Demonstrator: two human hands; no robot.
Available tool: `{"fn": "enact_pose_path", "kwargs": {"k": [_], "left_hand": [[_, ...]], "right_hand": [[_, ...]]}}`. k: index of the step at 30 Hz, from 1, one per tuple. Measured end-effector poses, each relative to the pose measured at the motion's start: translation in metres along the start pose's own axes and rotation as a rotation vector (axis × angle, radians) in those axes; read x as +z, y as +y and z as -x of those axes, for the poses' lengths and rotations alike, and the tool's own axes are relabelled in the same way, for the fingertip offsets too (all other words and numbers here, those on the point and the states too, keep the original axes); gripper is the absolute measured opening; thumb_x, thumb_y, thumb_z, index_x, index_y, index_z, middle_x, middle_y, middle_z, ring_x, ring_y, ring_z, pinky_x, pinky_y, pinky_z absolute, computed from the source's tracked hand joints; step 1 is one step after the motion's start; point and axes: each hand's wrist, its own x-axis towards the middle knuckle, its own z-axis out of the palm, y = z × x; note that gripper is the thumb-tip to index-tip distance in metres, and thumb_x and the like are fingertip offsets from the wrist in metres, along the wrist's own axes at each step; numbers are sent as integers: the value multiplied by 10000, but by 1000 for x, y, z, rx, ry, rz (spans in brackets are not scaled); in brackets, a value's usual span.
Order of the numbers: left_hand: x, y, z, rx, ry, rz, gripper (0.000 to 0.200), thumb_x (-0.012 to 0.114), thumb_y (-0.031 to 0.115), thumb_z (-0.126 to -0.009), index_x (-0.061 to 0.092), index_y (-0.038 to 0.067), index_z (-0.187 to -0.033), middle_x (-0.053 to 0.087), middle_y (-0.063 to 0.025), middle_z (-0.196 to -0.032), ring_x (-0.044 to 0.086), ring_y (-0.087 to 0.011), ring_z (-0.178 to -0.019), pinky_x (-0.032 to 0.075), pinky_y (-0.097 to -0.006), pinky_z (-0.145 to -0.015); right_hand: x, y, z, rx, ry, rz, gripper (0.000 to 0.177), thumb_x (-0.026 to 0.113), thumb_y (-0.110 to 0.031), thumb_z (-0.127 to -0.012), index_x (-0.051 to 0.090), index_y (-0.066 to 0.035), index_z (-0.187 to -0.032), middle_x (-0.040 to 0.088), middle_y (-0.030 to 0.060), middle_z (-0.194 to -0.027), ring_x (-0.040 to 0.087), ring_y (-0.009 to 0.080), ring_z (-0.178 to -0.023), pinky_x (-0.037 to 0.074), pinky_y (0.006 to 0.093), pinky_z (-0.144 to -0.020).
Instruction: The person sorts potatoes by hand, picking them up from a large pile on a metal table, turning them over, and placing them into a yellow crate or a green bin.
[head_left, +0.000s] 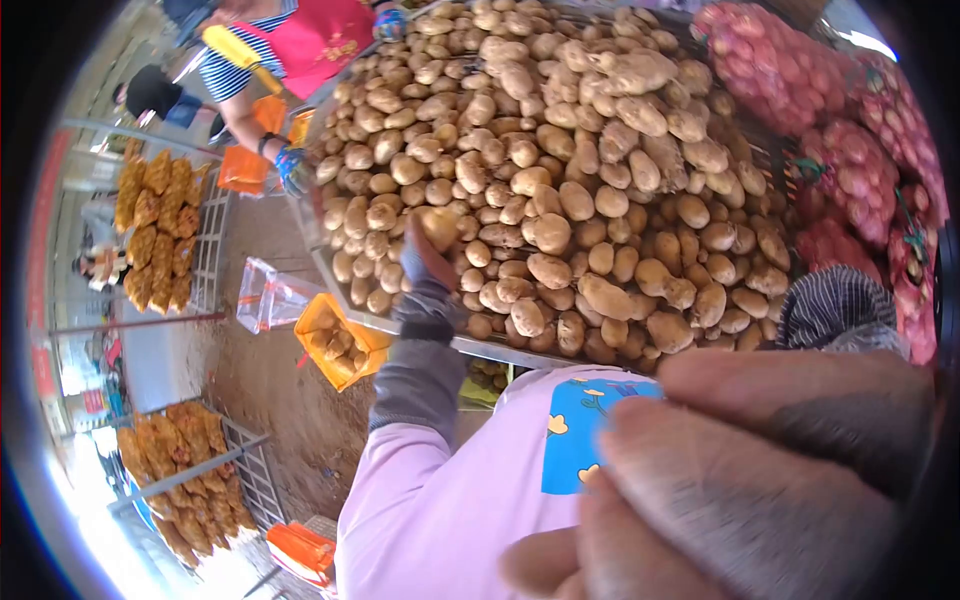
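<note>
Your left hand (428, 258) is reaching over the potatoes (550, 232) heaped on the counter (500, 350), its fingers clamping on one potato (438, 226) near the edge. Your right hand (740, 470) is blurring close to the camera; you cannot tell whether its fingers are gripping. Onion sacks (775, 68) are lying beside the heap.

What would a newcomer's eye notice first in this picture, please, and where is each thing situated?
Probably the great heap of potatoes first, which spreads across the upper middle, with the person's left hand at its near left edge. Almost as striking is the right hand, large and blurred at the lower right, close to the camera. Then come the reddish-pink net sacks along the upper right.
</note>
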Motion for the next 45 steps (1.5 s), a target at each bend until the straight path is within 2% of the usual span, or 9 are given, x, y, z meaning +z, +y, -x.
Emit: {"fn": "enact_pose_path", "kwargs": {"k": [2,9,17,19,22,24,34,43,45], "left_hand": [[-3,-1,-52,-725,8,562,533,549,521,-946,547,67,-1226,656,-99,-1029,698,-245,-852,571,-316,-643],[3,-84,-205,-730,58,534,419,495,452,-1010,523,134,-1282,607,-55,-1188,619,-212,-1008,567,-350,-724],[29,-157,-315,-347,-91,41,551,508,518,-974,545,99,-1329,598,-85,-1277,539,-306,-1184,506,-418,-938],[69,-126,-317,-740,36,319,489,547,486,-953,611,66,-1195,660,-149,-1142,606,-268,-1114,529,-391,-863],[122,-97,-280,-223,328,-819,691,593,619,-872,566,33,-1238,620,-209,-1206,589,-387,-1143,498,-494,-924],[154,-73,-260,265,-117,-604,519,744,373,-818,595,26,-1174,630,-221,-1174,609,-416,-1096,499,-504,-909],[313,75,-156,722,-793,-374,863,823,469,-717,484,64,-1400,398,-241,-1465,405,-445,-1338,360,-479,-1123],[277,7,-166,352,-647,67,511,782,363,-808,628,43,-1175,652,-116,-1122,638,-264,-1040,527,-390,-900],[259,-3,-148,-555,-596,718,372,693,300,-927,623,12,-1150,663,-69,-1036,647,-196,-954,535,-318,-869]], "right_hand": [[8,6,-6,42,-3,-11,276,770,-305,-833,569,-117,-867,597,-37,-816,612,99,-813,566,264,-682],[42,32,-78,16,47,5,264,777,-279,-822,572,-120,-870,596,-37,-807,614,99,-812,563,258,-677],[98,24,-124,756,484,186,250,785,-228,-794,568,-125,-862,593,-39,-795,605,115,-779,553,243,-653],[114,36,-97,681,496,74,269,803,-141,-713,559,-138,-826,591,-8,-790,589,151,-767,526,225,-646],[133,130,-46,85,-77,12,93,630,-236,-763,606,-152,-733,543,30,-704,586,218,-688,484,395,-624],[168,172,-26,384,-388,8,142,668,-235,-769,627,-112,-825,628,64,-841,646,250,-825,510,404,-688],[271,383,-3,867,374,41,367,614,-203,-876,602,-63,-1214,617,182,-1149,589,378,-1032,481,445,-919],[309,414,-43,908,-19,-311,561,759,-456,-803,655,-110,-1232,695,145,-1053,652,303,-1001,500,342,-925],[301,378,-62,865,-65,-390,582,766,-468,-798,652,-103,-1236,698,148,-1061,658,294,-995,504,343,-916]]}}
